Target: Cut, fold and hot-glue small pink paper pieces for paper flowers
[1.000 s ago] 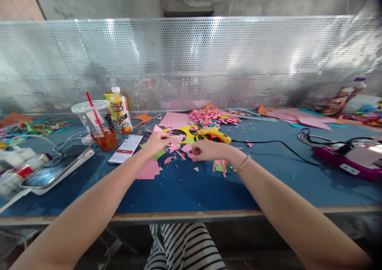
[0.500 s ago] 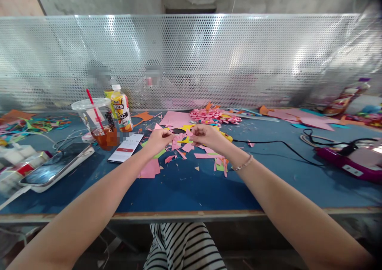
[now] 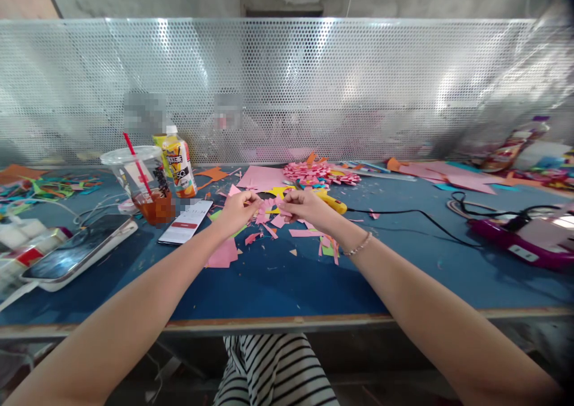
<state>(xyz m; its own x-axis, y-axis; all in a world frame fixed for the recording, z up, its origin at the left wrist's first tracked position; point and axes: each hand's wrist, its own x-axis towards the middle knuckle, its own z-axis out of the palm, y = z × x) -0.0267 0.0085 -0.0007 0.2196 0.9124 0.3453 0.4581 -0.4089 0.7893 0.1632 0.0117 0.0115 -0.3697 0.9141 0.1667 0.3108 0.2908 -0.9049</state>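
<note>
Between my two hands, a little above the table, is a narrow pink paper strip (image 3: 268,205) that looks cut or folded along its length. My left hand (image 3: 242,210) pinches its left end. At the other end, the fingertips of my right hand (image 3: 299,204) are closed on the strip. Pink paper scraps (image 3: 271,229) lie on the table beneath and around the hands. Behind them rests a sheet of yellow paper (image 3: 283,191), partly hidden by the fingers. A yellow glue gun (image 3: 332,203) with a black cord lies just past my right hand.
Left of my hands are a phone (image 3: 186,220), a plastic cup with a red straw (image 3: 155,205) and a drink bottle (image 3: 180,167). Pink paper pieces (image 3: 309,173) are heaped at the back. A purple power strip (image 3: 515,244) lies right; a perforated metal screen (image 3: 287,83) stands behind.
The right hand has moved slightly left, nearer to the left hand. Both still pinch the pink strip. The whole view has shifted a little.
</note>
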